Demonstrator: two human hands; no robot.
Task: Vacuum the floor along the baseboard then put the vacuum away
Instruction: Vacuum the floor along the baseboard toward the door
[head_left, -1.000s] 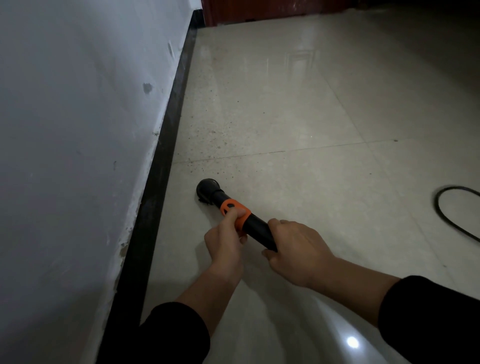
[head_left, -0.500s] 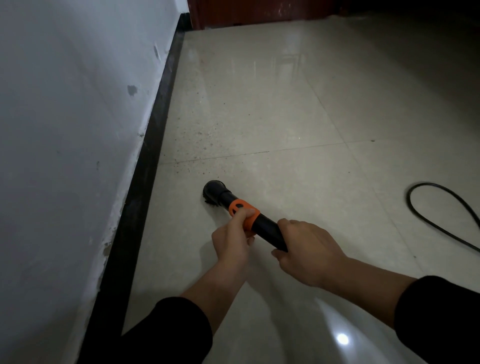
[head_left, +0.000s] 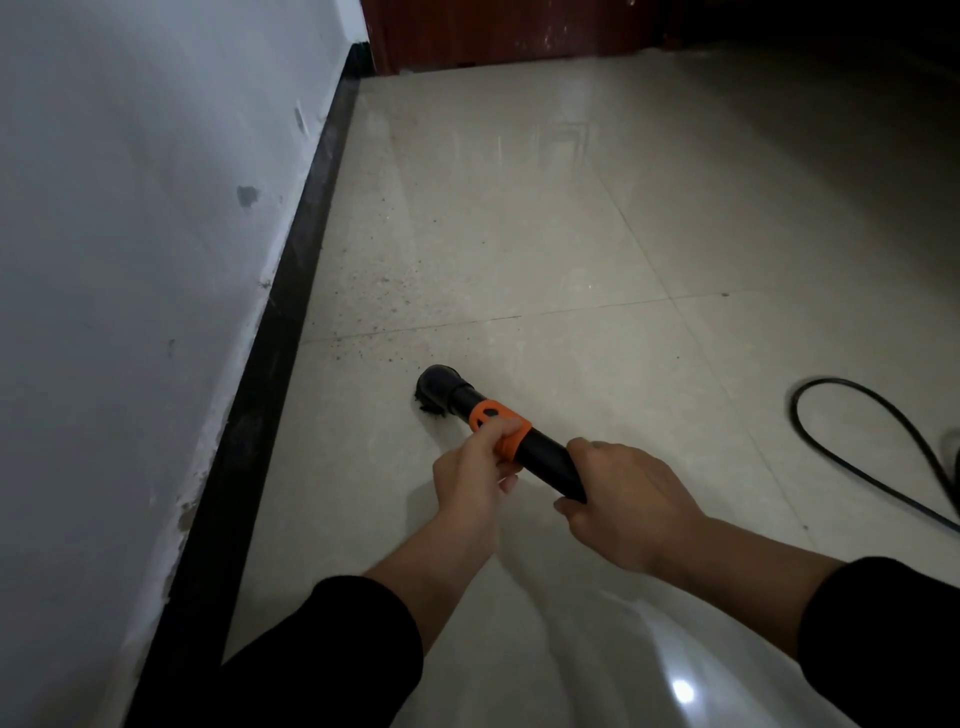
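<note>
- Fingers (head_left: 493, 430) of your left hand (head_left: 470, 473) are curled round the orange collar (head_left: 506, 422) of the vacuum tube (head_left: 545, 457). The forefinger lies over the top of the collar and a fingertip shows below it.
- Your right hand (head_left: 626, 501) grips the black tube just behind the left one, with the fingers wrapped over it and the thumb (head_left: 566, 506) tucked beneath. The rear of the tube is hidden by this hand.
- You have both hands clamped on the tube, close together but not touching, with a short bare stretch of black tube between them.
- From your hands the tube slants forward and to the left, down to a round black brush nozzle (head_left: 439, 389) whose bristles meet the floor (head_left: 571, 234).
- That nozzle sits on pale tile near the baseboard (head_left: 270, 364) but apart from it, with a strip of bare tile between them.
- Dark specks of dirt (head_left: 374, 296) lie scattered just ahead of the nozzle, along the baseboard and around the tile joint.
- On your left the black baseboard runs along the foot of a white wall (head_left: 130, 208), whose paint is chipped near its lower edge.
- Well to your right, a black cord (head_left: 795, 410) loops across the floor.
- Dark red-brown woodwork (head_left: 493, 31) stands at the far end of the floor.
- Your black sleeves (head_left: 353, 639) end short of the wrists.
</note>
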